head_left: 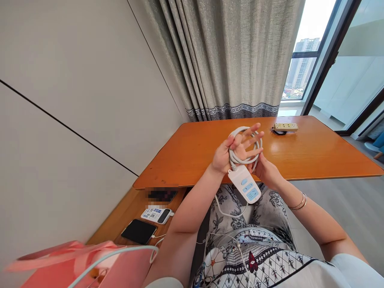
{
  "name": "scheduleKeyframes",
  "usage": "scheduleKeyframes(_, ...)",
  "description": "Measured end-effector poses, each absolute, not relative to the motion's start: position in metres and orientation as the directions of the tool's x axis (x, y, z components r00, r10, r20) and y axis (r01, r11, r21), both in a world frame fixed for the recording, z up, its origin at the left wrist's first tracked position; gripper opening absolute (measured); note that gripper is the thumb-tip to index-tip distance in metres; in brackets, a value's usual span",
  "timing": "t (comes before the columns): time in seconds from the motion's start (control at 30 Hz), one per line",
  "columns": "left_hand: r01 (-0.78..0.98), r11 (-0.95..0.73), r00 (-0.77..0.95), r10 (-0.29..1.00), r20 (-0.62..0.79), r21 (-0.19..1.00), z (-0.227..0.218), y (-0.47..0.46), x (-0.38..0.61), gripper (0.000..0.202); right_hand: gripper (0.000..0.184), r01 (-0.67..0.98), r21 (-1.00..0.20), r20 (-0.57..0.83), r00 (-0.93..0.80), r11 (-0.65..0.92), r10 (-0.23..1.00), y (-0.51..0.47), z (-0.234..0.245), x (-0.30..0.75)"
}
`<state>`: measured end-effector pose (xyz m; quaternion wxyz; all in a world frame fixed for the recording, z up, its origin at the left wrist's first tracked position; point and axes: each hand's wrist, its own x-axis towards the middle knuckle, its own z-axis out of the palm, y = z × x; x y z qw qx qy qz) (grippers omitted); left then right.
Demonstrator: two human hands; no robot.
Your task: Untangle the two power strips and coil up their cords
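A cream rectangular multi-socket block (286,127) lies on the orange-brown wooden table (192,154), beyond the hands; a flat black-screened device (139,231) lies lower left. The white plastic power strip (239,173) (pale-blue socket panels) hangs below both hands. Its coiled white cord (245,161) loops around the left hand (239,150), fingers spread; the right hand (268,170) pinches the coil's right side.

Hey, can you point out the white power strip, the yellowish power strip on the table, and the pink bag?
White power strip (246,185): head view, middle of its socket face.
Yellowish power strip (285,127): head view, middle of its body.
Pink bag (127,266): head view, its pink side.
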<state>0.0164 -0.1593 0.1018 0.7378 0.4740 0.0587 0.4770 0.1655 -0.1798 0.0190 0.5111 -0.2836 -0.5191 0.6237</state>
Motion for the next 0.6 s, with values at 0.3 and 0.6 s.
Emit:
scheduleKeyframes(0.3, -0.652, -0.251, 0.257, 0.814, 0.520, 0.716, 0.122, -0.155, -0.009, 0.041, 0.032, 0.146, -0.924, 0.324, -0.190, 0.353, 0.927, -0.186, -0.022, 0.196)
scheduleKeyframes(0.6, -0.629, -0.261, 0.313, 0.777, 0.545, 0.733, 0.115, -0.156, -0.002, 0.037, 0.037, 0.830, -0.288, 0.563, -0.257, 0.478, 0.785, -0.193, 0.017, 0.214)
